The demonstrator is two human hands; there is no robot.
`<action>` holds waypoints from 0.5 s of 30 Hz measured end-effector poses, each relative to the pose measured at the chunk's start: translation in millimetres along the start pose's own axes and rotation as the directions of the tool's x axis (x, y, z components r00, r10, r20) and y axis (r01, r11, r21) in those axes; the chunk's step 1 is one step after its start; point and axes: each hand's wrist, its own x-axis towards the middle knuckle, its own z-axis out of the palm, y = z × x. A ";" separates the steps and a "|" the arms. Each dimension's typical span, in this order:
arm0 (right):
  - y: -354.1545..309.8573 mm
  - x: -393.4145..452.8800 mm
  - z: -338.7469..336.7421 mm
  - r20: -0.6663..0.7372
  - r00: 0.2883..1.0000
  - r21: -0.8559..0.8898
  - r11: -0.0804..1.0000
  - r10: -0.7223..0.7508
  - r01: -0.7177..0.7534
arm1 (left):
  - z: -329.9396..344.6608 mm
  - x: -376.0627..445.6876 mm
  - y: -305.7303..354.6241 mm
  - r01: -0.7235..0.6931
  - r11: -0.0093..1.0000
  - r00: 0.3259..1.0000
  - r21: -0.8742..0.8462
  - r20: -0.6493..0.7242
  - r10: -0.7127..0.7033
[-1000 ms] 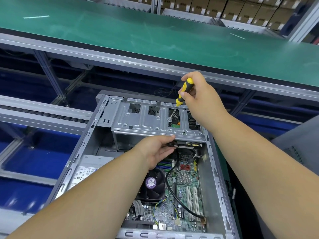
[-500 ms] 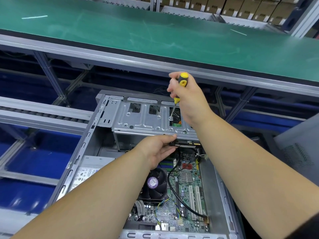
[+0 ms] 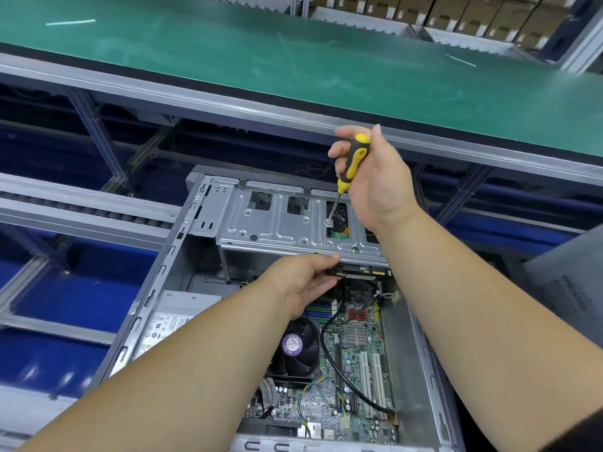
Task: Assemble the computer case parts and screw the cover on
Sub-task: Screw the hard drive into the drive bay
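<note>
An open grey computer case [image 3: 153, 288] lies on its side below me, its motherboard [image 3: 355, 363] and CPU fan [image 3: 293, 345] exposed. A silver drive cage [image 3: 280, 223] spans the case's far end. My right hand [image 3: 375, 181] grips a yellow-and-black screwdriver [image 3: 354, 164], its tip set on a screw [image 3: 329, 221] on the cage's top plate. My left hand [image 3: 300, 282] holds the edge of a dark drive [image 3: 362, 274] under the cage's near lip, thumb against the plate.
A green conveyor belt [image 3: 293, 66] with an aluminium rail runs across beyond the case. A roller track [image 3: 81, 203] lies at the left. A grey perforated cover panel [image 3: 567, 288] sits at the right edge. Cardboard boxes [image 3: 456, 11] line the far back.
My right hand has turned on the screwdriver handle, fingers shifting from wrapped over it to opened around its top; the tip stays on the same screw. The left hand has kept its hold.
</note>
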 end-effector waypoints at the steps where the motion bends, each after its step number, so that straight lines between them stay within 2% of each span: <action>1: 0.2 -0.5 -0.4 0.013 1.000 -0.009 1.000 -0.011 0.011 | 0.0 0.0 -0.1 -0.003 1.000 1.000 0.000 0.000 0.003; 4: 0.1 -1.6 -0.8 0.023 0.999 -0.167 0.985 -0.034 0.038 | 0.0 0.1 -0.4 -0.006 1.000 1.000 0.001 0.004 0.006; 8: 0.5 -0.3 -1.1 0.031 0.998 -0.247 0.967 -0.051 0.057 | -0.5 0.4 -0.5 -0.003 1.000 1.000 0.004 -0.001 0.003; 10: 0.3 -1.4 0.2 0.027 0.999 -0.213 0.976 -0.040 0.045 | -0.6 0.1 -0.2 -0.004 1.000 1.000 0.005 -0.003 0.004; 13: 0.5 -1.8 -1.2 0.028 0.999 -0.068 0.997 -0.029 0.031 | -0.9 0.0 -0.2 -0.006 1.000 1.000 0.002 -0.004 0.006; 15: 1.5 -1.5 -3.0 0.030 0.998 -0.114 0.992 -0.058 0.061 | -0.9 0.2 -0.5 -0.004 1.000 1.000 0.001 -0.002 0.004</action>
